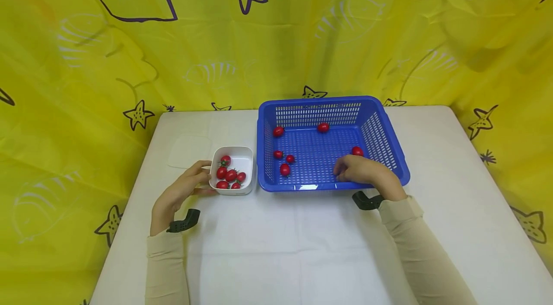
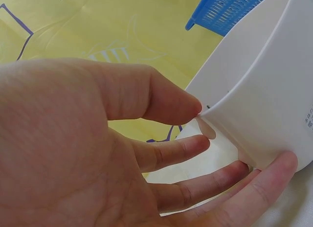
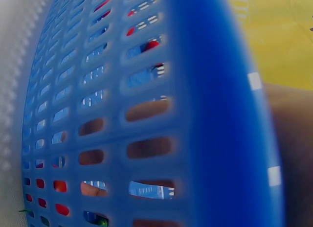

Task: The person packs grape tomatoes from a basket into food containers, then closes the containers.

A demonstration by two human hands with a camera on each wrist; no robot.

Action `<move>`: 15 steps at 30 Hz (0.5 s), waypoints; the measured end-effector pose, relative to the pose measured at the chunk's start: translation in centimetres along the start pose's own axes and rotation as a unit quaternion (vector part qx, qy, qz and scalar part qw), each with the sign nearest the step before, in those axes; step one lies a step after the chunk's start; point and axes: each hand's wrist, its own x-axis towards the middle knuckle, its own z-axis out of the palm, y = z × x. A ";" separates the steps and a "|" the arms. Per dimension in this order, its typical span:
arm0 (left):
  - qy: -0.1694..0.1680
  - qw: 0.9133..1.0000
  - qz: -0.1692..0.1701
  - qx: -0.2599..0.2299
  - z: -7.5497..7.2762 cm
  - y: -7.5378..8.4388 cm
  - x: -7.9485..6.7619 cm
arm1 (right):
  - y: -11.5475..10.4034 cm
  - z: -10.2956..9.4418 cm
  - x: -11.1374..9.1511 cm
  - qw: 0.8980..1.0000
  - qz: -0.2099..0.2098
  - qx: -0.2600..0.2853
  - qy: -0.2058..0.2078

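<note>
On the left, a small white square container (image 1: 242, 156) holds several red cherry tomatoes (image 1: 231, 175) with green stems. My left hand (image 1: 186, 185) rests against its left side. In the left wrist view, the thumb touches a rim corner, and relaxed, spread fingers (image 2: 279, 173) reach its outer wall. My right hand (image 1: 360, 170) reaches over the front edge of a blue plastic basket (image 1: 332, 99), its fingers bent downward inside. One tomato (image 1: 357, 151) lies just behind that hand. The basket wall partly hides the fingers in the right wrist view, so I cannot tell whether they hold anything.
More tomatoes lie in the basket: several along its left side, including one (image 1: 285, 169) near the front, and another (image 1: 323, 127) at the back. Container and basket stand side by side on a white-covered table (image 1: 281, 247). A yellow patterned curtain (image 1: 276, 55) hangs behind.
</note>
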 end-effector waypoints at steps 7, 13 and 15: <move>-0.001 1.000 0.003 -0.005 0.0 -0.1 0.0 | 0.3 -0.1 0.2 1.000 0.007 0.005 -0.013; -0.006 1.000 0.004 -0.003 -0.1 0.0 -0.1 | 0.4 -0.2 0.3 1.000 0.002 0.010 -0.012; -0.006 1.000 0.005 -0.002 -0.1 0.0 -0.1 | 0.3 -0.3 0.3 1.000 0.002 0.015 -0.013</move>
